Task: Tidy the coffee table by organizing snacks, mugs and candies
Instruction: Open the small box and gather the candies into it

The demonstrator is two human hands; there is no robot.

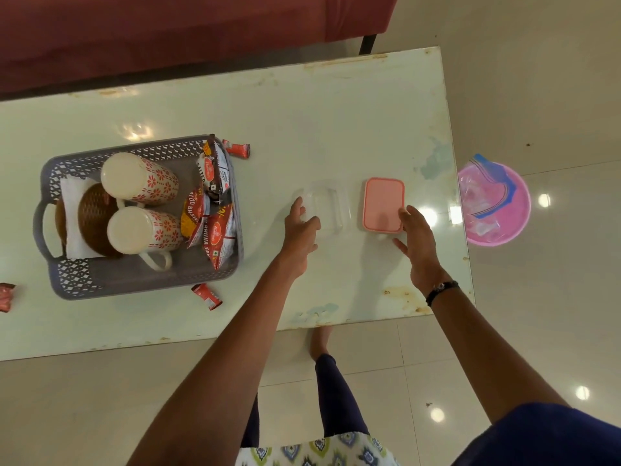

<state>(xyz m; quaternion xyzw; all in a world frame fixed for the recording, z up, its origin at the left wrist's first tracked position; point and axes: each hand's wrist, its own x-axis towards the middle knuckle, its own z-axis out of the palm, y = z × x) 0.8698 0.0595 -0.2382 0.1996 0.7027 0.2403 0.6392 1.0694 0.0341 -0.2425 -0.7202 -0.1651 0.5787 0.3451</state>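
Note:
A grey basket point(148, 277) on the table's left holds two upturned flowered mugs point(141, 178) point(144, 230), brown woven coasters point(94, 220) on a white napkin, and red snack packets point(211, 210). Loose red candies lie beside the basket at its far corner point(237, 150), its near side point(207, 296) and the left edge of view point(6, 295). A clear plastic box point(327, 206) sits mid-table; my left hand point(300, 235) touches its left side, fingers apart. A pink lid point(383, 204) lies to its right, with my right hand point(418, 245) open at its near right corner.
The pale glass table point(302, 122) has its right edge close to the lid. On the floor beyond that edge stands a pink bowl point(519, 216) with a plastic bag in it. A red sofa point(168, 31) runs along the far side.

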